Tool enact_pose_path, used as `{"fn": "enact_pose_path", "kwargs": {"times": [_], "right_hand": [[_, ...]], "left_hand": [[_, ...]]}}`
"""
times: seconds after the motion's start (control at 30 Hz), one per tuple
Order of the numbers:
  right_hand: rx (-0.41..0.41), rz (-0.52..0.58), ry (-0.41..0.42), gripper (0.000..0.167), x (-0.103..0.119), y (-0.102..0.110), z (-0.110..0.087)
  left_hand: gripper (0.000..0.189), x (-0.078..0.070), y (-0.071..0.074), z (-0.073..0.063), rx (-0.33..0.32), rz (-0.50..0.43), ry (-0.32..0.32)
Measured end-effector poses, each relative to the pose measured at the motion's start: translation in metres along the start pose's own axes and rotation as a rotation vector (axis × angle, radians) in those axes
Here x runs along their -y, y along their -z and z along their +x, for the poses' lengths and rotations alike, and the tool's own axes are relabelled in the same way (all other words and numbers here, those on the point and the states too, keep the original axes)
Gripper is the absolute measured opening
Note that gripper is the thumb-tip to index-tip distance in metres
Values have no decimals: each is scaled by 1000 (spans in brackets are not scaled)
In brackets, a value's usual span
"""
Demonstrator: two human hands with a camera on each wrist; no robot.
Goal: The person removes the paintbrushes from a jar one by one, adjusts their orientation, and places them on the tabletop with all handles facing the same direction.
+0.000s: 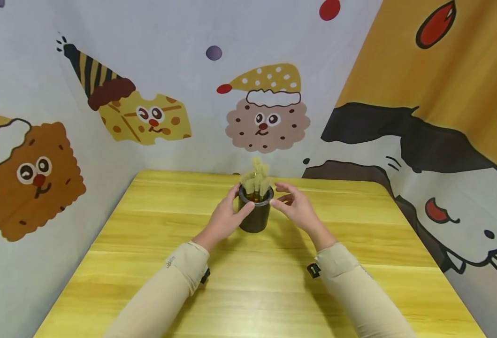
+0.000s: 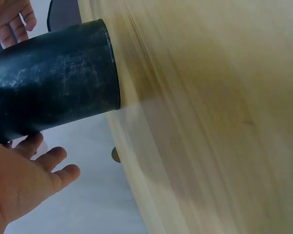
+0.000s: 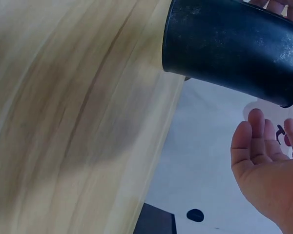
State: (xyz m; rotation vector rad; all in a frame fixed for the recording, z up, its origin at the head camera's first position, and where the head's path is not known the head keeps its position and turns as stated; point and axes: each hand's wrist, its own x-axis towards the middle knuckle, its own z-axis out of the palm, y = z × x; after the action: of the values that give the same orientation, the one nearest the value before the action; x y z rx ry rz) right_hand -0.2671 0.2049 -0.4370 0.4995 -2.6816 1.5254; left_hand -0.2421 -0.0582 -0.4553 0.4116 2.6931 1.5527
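A black cylindrical cup (image 1: 254, 219) stands upright on the table, with several pale-tipped, brush-like sticks (image 1: 256, 183) rising from its mouth. My left hand (image 1: 227, 216) holds the cup near its rim, the thumb across the front and a forefinger at the left side. In the left wrist view, the other fingers (image 2: 63, 178) of that hand spread loosely away from the cup wall. On the right side, my right hand (image 1: 297, 209) has its thumb tip close to the rim; whether it touches is unclear. Its fingers (image 3: 258, 139) are relaxed and apart from the cup.
The wooden table (image 1: 180, 300) stretches in front of and around the cup, its far edge close behind it. A cloth backdrop (image 1: 180, 42) with cartoon figures hangs behind and on both sides. Small dark wrist devices (image 1: 313, 270) show at the cuffs.
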Motion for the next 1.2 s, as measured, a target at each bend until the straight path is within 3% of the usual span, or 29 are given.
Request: {"fn": "enact_pose_path", "kwargs": {"times": [0.27, 0.53, 0.63, 0.93, 1.2], "right_hand": [[91, 45, -58, 64, 9, -6, 6], [-7, 60, -69, 44, 18, -20, 14], [-9, 33, -77, 42, 23, -25, 17], [58, -37, -202, 46, 43, -31, 24], [189, -116, -187, 55, 44, -24, 29]], "left_hand": [[90, 3, -4, 9, -32, -4, -9], [90, 14, -13, 16, -52, -69, 31], [90, 15, -14, 17, -49, -72, 43], [91, 13, -14, 16, -26, -77, 43], [91, 12, -11, 15, -27, -71, 68]]}}
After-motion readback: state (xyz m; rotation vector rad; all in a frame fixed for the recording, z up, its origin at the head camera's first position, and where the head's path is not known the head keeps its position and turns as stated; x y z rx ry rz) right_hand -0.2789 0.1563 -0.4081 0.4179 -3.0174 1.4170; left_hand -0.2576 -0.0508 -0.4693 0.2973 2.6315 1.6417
